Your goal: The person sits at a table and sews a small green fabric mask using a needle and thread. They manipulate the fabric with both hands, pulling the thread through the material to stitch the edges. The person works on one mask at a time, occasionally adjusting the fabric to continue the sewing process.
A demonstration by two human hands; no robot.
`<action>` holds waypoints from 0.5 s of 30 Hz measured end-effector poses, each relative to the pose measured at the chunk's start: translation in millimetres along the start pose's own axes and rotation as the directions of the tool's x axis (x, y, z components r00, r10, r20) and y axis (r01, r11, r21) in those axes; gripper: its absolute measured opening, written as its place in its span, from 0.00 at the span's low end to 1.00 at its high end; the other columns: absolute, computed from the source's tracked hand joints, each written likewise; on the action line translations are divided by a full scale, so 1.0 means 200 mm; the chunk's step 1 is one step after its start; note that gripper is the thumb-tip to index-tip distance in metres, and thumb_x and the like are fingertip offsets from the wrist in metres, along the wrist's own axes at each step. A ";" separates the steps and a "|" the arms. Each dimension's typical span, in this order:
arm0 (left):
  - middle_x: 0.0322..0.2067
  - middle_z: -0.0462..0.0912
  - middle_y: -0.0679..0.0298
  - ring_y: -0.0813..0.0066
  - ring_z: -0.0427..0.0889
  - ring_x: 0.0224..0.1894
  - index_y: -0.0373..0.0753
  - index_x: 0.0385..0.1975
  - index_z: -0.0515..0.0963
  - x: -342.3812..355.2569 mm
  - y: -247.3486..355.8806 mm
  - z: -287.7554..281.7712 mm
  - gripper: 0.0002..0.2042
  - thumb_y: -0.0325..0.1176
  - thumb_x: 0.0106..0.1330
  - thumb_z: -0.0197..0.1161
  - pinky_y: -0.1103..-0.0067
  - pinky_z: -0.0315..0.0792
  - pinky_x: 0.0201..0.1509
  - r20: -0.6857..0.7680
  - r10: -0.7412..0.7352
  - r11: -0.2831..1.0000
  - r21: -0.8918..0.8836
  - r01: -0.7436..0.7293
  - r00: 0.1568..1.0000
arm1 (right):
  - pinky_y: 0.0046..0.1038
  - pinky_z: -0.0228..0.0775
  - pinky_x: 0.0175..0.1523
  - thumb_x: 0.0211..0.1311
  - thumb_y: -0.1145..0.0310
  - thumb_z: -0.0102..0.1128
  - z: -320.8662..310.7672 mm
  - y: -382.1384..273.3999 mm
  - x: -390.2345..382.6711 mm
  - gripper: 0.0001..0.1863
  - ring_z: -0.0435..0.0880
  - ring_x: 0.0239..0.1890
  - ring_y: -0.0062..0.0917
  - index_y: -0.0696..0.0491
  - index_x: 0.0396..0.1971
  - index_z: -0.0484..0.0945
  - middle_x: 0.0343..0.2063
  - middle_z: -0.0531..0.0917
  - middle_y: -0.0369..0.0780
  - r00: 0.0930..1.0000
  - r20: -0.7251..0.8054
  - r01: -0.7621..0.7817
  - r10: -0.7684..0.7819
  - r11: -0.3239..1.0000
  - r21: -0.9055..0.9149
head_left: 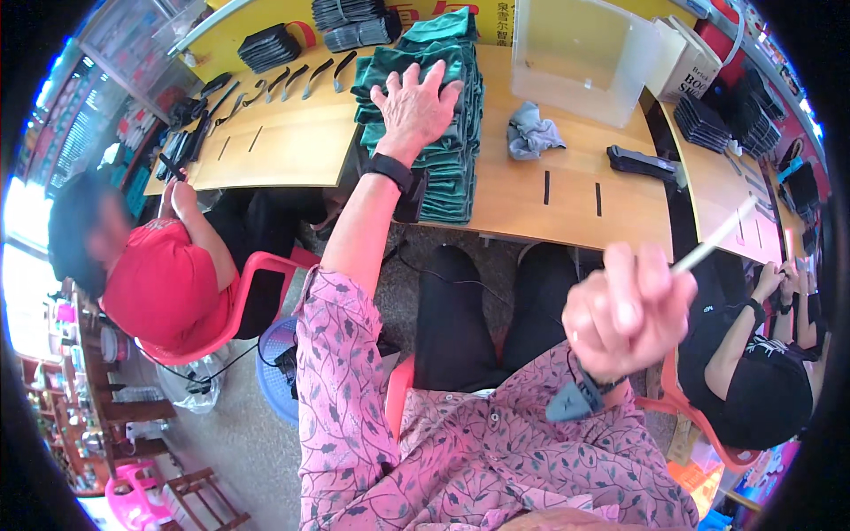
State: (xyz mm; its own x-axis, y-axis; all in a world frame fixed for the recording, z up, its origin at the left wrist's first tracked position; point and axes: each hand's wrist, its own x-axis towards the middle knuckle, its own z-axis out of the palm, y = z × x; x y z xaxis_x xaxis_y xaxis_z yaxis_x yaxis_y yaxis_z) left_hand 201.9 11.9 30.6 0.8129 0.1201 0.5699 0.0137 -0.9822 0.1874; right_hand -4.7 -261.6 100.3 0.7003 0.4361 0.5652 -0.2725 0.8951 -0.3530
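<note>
My left hand (416, 108) rests with spread fingers on a tall stack of folded green velvety fabric (447, 195) near the table's middle. My right hand (627, 305), raised in front of the table's near edge, is closed around a thin white stick (726, 234) pointing up and right. A crumpled grey cloth (533, 131) lies right of the stack, with a bundle of dark straps (642, 164) farther right.
A clear plastic bin (574, 57) and black stacks (266, 49) stand at the back. A co-worker in red (177, 292) sits left beside a table with dark strips (297, 80). A co-worker in black (761, 372) sits right. A blue basket (274, 372) is on the floor.
</note>
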 end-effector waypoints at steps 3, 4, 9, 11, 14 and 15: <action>0.63 0.67 0.50 0.47 0.63 0.65 0.48 0.62 0.70 0.00 0.02 0.01 0.31 0.59 0.64 0.54 0.41 0.47 0.64 -0.120 -0.001 1.000 0.017 0.003 0.993 | 0.26 0.67 0.21 0.73 0.50 0.47 0.16 0.02 -0.02 0.24 0.76 0.18 0.33 0.61 0.43 0.73 0.33 0.77 0.52 0.989 0.124 0.063 -0.079 0.990 0.129; 0.63 0.67 0.49 0.48 0.63 0.65 0.45 0.62 0.69 -0.01 0.02 0.01 0.32 0.59 0.63 0.55 0.41 0.46 0.63 -0.161 0.018 0.999 0.047 -0.011 0.987 | 0.26 0.61 0.19 0.71 0.55 0.48 0.20 0.01 -0.01 0.20 0.72 0.15 0.30 0.60 0.42 0.73 0.35 0.78 0.52 0.981 0.182 0.034 -0.061 0.989 0.147; 0.52 0.76 0.50 0.51 0.70 0.58 0.38 0.51 0.77 -0.07 0.22 -0.06 0.24 0.47 0.61 0.64 0.55 0.60 0.61 -0.307 0.182 0.950 -0.189 -0.248 0.934 | 0.23 0.47 0.13 0.67 0.69 0.50 0.29 -0.06 0.04 0.06 0.60 0.07 0.21 0.54 0.40 0.72 0.38 0.82 0.53 0.914 0.401 -0.148 0.067 0.973 0.174; 0.41 0.82 0.52 0.52 0.77 0.48 0.35 0.40 0.81 -0.10 0.27 -0.06 0.16 0.38 0.57 0.69 0.65 0.70 0.53 -0.359 0.277 0.891 -0.250 -0.378 0.891 | 0.20 0.52 0.12 0.69 0.68 0.51 0.35 -0.04 -0.06 0.11 0.65 0.07 0.20 0.51 0.49 0.71 0.39 0.82 0.56 0.945 0.326 -0.086 0.007 0.970 0.227; 0.39 0.82 0.51 0.50 0.79 0.45 0.32 0.38 0.81 -0.21 0.44 0.05 0.15 0.37 0.57 0.68 0.64 0.73 0.50 -0.224 0.285 0.807 -0.469 -0.359 0.932 | 0.16 0.57 0.12 0.70 0.67 0.53 0.40 0.00 -0.14 0.19 0.70 0.08 0.19 0.48 0.60 0.71 0.40 0.82 0.60 0.969 0.233 0.022 -0.086 0.964 0.264; 0.39 0.82 0.50 0.50 0.79 0.44 0.32 0.38 0.81 -0.24 0.47 0.10 0.15 0.36 0.57 0.68 0.64 0.73 0.50 -0.173 0.263 0.802 -0.508 -0.314 0.949 | 0.15 0.59 0.13 0.70 0.67 0.54 0.40 0.01 -0.14 0.20 0.71 0.08 0.18 0.48 0.61 0.71 0.40 0.82 0.61 0.967 0.229 0.049 -0.115 0.960 0.276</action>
State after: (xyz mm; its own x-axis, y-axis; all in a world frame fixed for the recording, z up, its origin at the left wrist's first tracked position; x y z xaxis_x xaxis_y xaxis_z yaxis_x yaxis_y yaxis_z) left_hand 176.6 -90.0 4.7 0.6748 -0.1191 0.7284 -0.5405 -0.7518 0.3777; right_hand -76.6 -264.4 143.6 0.5574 0.3399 0.7575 -0.4090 0.9064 -0.1057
